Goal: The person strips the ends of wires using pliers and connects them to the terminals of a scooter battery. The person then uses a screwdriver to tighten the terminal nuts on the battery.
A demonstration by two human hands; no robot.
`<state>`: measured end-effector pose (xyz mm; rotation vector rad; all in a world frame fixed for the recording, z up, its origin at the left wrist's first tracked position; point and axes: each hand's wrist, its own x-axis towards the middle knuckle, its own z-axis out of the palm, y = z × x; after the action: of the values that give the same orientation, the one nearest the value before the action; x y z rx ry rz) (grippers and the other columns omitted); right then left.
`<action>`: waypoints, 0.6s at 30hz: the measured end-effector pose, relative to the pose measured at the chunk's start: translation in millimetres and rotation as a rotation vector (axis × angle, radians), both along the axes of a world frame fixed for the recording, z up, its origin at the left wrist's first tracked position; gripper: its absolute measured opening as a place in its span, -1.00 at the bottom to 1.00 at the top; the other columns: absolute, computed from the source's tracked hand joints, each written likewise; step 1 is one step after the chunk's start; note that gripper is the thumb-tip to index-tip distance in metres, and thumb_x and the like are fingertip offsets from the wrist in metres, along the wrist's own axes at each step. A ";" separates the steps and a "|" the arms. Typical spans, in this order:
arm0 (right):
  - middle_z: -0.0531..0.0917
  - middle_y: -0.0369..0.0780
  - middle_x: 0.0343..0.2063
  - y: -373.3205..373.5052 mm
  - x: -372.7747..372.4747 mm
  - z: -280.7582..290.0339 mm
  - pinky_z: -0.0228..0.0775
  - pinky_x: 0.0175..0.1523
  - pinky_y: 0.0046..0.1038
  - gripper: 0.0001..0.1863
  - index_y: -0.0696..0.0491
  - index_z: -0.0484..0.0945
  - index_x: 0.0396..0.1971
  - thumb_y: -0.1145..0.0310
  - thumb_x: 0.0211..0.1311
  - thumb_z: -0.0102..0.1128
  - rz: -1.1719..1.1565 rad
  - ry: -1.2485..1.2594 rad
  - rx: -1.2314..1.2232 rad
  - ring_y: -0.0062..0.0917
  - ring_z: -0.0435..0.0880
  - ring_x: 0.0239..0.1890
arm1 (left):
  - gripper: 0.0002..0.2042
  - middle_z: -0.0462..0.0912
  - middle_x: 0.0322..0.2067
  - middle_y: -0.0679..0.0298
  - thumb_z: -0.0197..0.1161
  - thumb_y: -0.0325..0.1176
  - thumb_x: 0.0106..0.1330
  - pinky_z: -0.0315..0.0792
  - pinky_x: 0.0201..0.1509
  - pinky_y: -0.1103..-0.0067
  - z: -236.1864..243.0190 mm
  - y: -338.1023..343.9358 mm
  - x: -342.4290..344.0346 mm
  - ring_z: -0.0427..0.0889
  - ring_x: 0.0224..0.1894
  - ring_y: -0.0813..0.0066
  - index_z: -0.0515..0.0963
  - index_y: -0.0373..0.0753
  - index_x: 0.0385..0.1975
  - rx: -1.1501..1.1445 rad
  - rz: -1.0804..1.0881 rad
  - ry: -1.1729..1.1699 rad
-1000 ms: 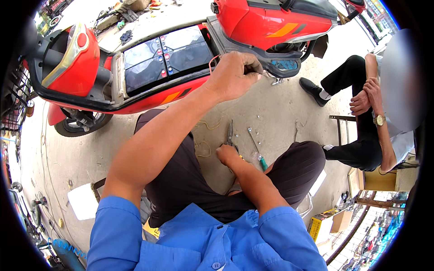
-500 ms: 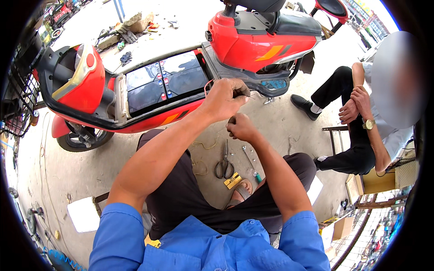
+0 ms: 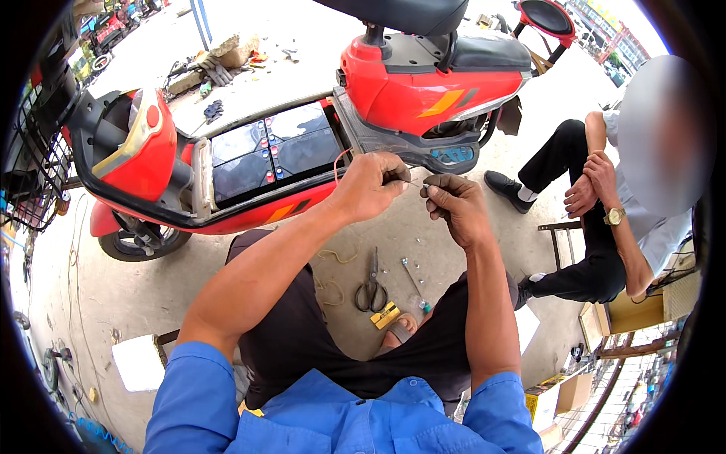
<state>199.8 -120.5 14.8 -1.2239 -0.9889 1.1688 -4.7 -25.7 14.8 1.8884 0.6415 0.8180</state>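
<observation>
Could, by judgement, lose the thin dark strand (image 3: 414, 184) from between the fingertips, through a narrow pinch on so fine a thing. Could also strain the red wire (image 3: 336, 162) by drawing the left hand (image 3: 370, 185) too far from the red scooter (image 3: 431, 83), with a loosened joint as the likely price of the tug. Might, worse, let a bare end swing onto the uncovered batteries (image 3: 306, 151), close by in the open floor of the scooter, with a short as the possible result of careless slack. Might equally drop a small part onto the concrete ground (image 3: 181, 280), out near the scissors (image 3: 373, 280) and the green-handled tool (image 3: 426, 308).

Grasps the strand, apparently, in the left hand, with thumb closed against curled fingers. Pinches a small piece (image 3: 426, 186), too small to identify, in the right hand (image 3: 459, 208), between thumb and forefinger. Extends the strand out of the left fingertips toward the right ones, across the short gap between two hands near but apart. Loops the red wire up beside the back of the left hand, at the near edge of the battery space. Cannot tell of any join between wire and strand inside the grip.
</observation>
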 end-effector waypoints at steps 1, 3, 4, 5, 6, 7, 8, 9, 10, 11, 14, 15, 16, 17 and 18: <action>0.73 -0.25 -0.39 -1.0 0.4 2.2 0.46 -0.39 -0.58 -0.80 0.18 0.69 -0.17 0.37 0.32 0.38 -0.002 -0.049 -0.002 -0.66 0.62 -0.44 | -0.93 0.66 -0.39 0.30 0.37 -0.55 0.29 0.49 -0.20 0.59 -0.6 0.0 0.7 0.58 -0.32 0.63 0.65 -0.40 -0.30 0.005 0.001 0.007; 0.72 -0.28 -0.41 -2.8 1.8 5.1 0.43 -0.38 -0.58 -0.79 0.19 0.70 -0.16 0.39 0.30 0.39 -0.007 -0.148 -0.005 -0.66 0.62 -0.41 | -0.94 0.64 -0.37 0.30 0.37 -0.56 0.29 0.49 -0.18 0.58 -0.4 -0.9 1.6 0.58 -0.30 0.61 0.65 -0.39 -0.30 0.016 0.005 0.022; 0.72 -0.28 -0.41 -2.9 2.2 4.7 0.41 -0.38 -0.58 -0.80 0.18 0.71 -0.17 0.39 0.29 0.40 -0.011 -0.145 0.018 -0.66 0.61 -0.42 | -0.93 0.64 -0.36 0.29 0.37 -0.56 0.28 0.49 -0.18 0.57 -0.5 -1.3 2.1 0.59 -0.29 0.60 0.65 -0.39 -0.30 0.033 0.003 0.022; 0.72 -0.29 -0.42 -2.7 2.3 3.9 0.40 -0.39 -0.58 -0.81 0.17 0.72 -0.19 0.39 0.28 0.40 -0.015 -0.141 0.041 -0.66 0.61 -0.42 | -0.93 0.64 -0.35 0.29 0.37 -0.56 0.28 0.49 -0.18 0.57 -0.8 -1.6 2.4 0.59 -0.29 0.59 0.65 -0.39 -0.29 0.050 0.002 0.022; 0.72 -0.30 -0.42 -2.7 2.2 3.2 0.38 -0.39 -0.58 -0.82 0.17 0.73 -0.21 0.39 0.28 0.41 -0.023 -0.137 0.065 -0.67 0.60 -0.42 | -0.93 0.64 -0.34 0.28 0.37 -0.56 0.28 0.49 -0.18 0.56 -0.8 -1.6 2.7 0.60 -0.28 0.58 0.65 -0.38 -0.29 0.068 -0.002 0.023; 0.71 -0.31 -0.43 -2.5 1.8 2.3 0.39 -0.38 -0.58 -0.82 0.17 0.73 -0.22 0.40 0.26 0.42 -0.028 -0.125 0.053 -0.67 0.59 -0.42 | -0.93 0.63 -0.33 0.28 0.37 -0.56 0.28 0.49 -0.18 0.56 -1.7 -1.4 2.6 0.60 -0.28 0.57 0.65 -0.38 -0.29 0.075 -0.003 0.028; 0.71 -0.31 -0.43 -2.2 1.1 1.3 0.39 -0.38 -0.58 -0.83 0.17 0.74 -0.23 0.40 0.25 0.43 -0.033 -0.112 0.041 -0.67 0.59 -0.42 | -0.93 0.63 -0.32 0.27 0.37 -0.56 0.28 0.49 -0.18 0.55 -3.0 -1.1 2.3 0.60 -0.28 0.57 0.65 -0.38 -0.29 0.082 -0.004 0.034; 0.71 -0.32 -0.43 -2.1 0.3 0.7 0.39 -0.37 -0.58 -0.83 0.16 0.75 -0.24 0.41 0.24 0.44 -0.039 -0.101 0.027 -0.67 0.58 -0.43 | -0.92 0.63 -0.32 0.27 0.37 -0.56 0.28 0.49 -0.18 0.55 -3.0 -1.3 2.3 0.61 -0.28 0.56 0.65 -0.38 -0.28 0.087 -0.005 0.037; 0.70 -0.33 -0.44 -2.0 -1.3 0.5 0.39 -0.36 -0.58 -0.83 0.16 0.75 -0.24 0.41 0.23 0.45 -0.051 -0.092 0.020 -0.67 0.58 -0.43 | -0.92 0.63 -0.32 0.27 0.37 -0.56 0.28 0.49 -0.19 0.55 -2.9 -1.5 2.1 0.60 -0.29 0.56 0.66 -0.38 -0.29 0.089 0.000 0.040; 0.70 -0.33 -0.44 -1.8 -3.6 0.5 0.39 -0.36 -0.58 -0.82 0.16 0.76 -0.23 0.41 0.22 0.46 -0.062 -0.082 0.013 -0.68 0.57 -0.43 | -0.92 0.63 -0.33 0.27 0.38 -0.56 0.27 0.48 -0.19 0.54 -2.5 -1.7 1.6 0.60 -0.29 0.56 0.66 -0.38 -0.29 0.092 0.006 0.043; 0.70 -0.34 -0.45 -2.4 -7.3 -1.9 0.39 -0.34 -0.59 -0.81 0.16 0.76 -0.23 0.41 0.20 0.48 -0.093 -0.053 -0.011 -0.68 0.56 -0.43 | -0.93 0.63 -0.34 0.26 0.38 -0.55 0.27 0.48 -0.20 0.54 -1.6 -3.0 3.6 0.60 -0.31 0.56 0.66 -0.38 -0.30 0.101 0.008 0.036; 0.69 -0.34 -0.45 -2.0 -8.8 -2.5 0.39 -0.34 -0.59 -0.81 0.16 0.76 -0.23 0.41 0.20 0.49 -0.100 -0.041 -0.018 -0.68 0.55 -0.43 | -0.93 0.63 -0.35 0.26 0.38 -0.55 0.27 0.48 -0.20 0.54 -0.3 -3.5 3.4 0.60 -0.32 0.56 0.67 -0.38 -0.30 0.106 0.010 0.033; 0.69 -0.34 -0.45 -1.7 -10.3 -2.7 0.39 -0.34 -0.59 -0.81 0.16 0.77 -0.24 0.40 0.20 0.49 -0.101 -0.030 -0.023 -0.68 0.55 -0.44 | -0.93 0.63 -0.35 0.26 0.39 -0.55 0.26 0.48 -0.21 0.53 0.8 -4.2 3.3 0.60 -0.32 0.55 0.67 -0.38 -0.31 0.098 0.013 0.036; 0.69 -0.34 -0.45 -1.3 -11.6 -2.9 0.39 -0.34 -0.59 -0.81 0.16 0.77 -0.24 0.40 0.20 0.49 -0.101 -0.019 -0.028 -0.69 0.54 -0.44 | -0.93 0.63 -0.36 0.26 0.39 -0.55 0.26 0.48 -0.22 0.53 1.8 -5.1 3.3 0.60 -0.32 0.55 0.67 -0.38 -0.31 0.090 0.016 0.040; 0.69 -0.35 -0.45 -0.9 -12.7 -3.2 0.39 -0.34 -0.58 -0.80 0.16 0.77 -0.24 0.39 0.20 0.50 -0.102 -0.008 -0.034 -0.69 0.54 -0.44 | -0.93 0.63 -0.36 0.25 0.39 -0.55 0.26 0.47 -0.22 0.52 2.2 -5.4 3.0 0.60 -0.33 0.55 0.67 -0.38 -0.31 0.081 0.020 0.043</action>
<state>187.2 -121.4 11.6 -1.2918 -0.9054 1.1052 -1.7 -31.0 17.0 1.9805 0.6634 0.8293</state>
